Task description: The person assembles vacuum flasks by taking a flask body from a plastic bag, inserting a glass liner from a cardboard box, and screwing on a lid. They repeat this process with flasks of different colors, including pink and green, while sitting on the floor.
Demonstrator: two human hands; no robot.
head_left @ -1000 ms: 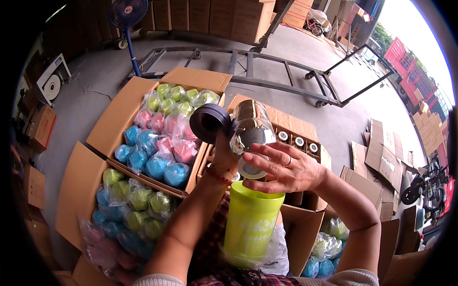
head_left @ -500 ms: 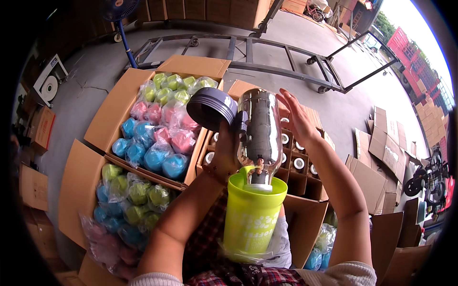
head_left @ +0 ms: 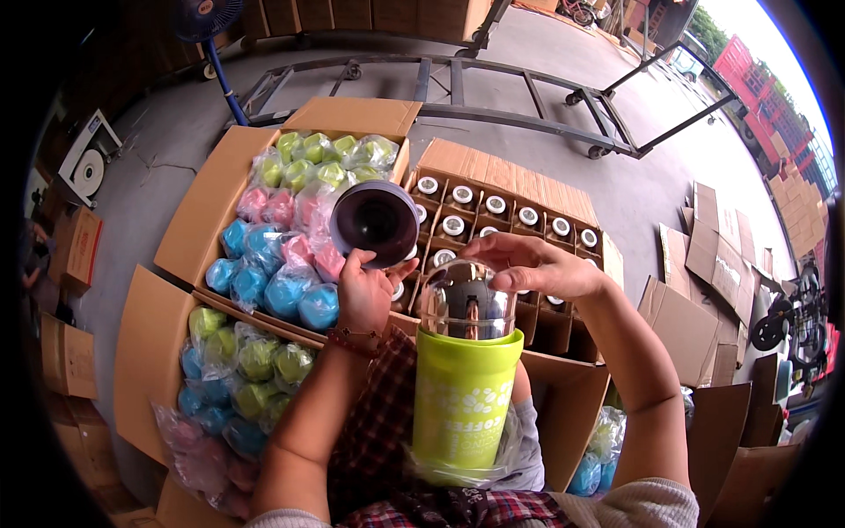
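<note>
Liner (head_left: 468,310), domed and mirror-silver, protrudes from the lime-green plastic cylinder (head_left: 466,396), likely slick, fragile, best side-held; right hand (head_left: 546,268) curves loosely over it, left hand (head_left: 363,301) clasps a dark, round collar (head_left: 357,216) upper-left of the cylinder.

- The mirrored bottle (head_left: 469,304) fills the mouth of the green cup (head_left: 465,400) — hardly any way in past the rim.
- A slim gap runs between the left hand (head_left: 363,297) and the bottle; the dark lid (head_left: 374,224) blocks approach from the upper left.
- The right hand (head_left: 547,267) closes off the bottle's upper right — below, room opens between cup and right forearm (head_left: 641,374).
</note>
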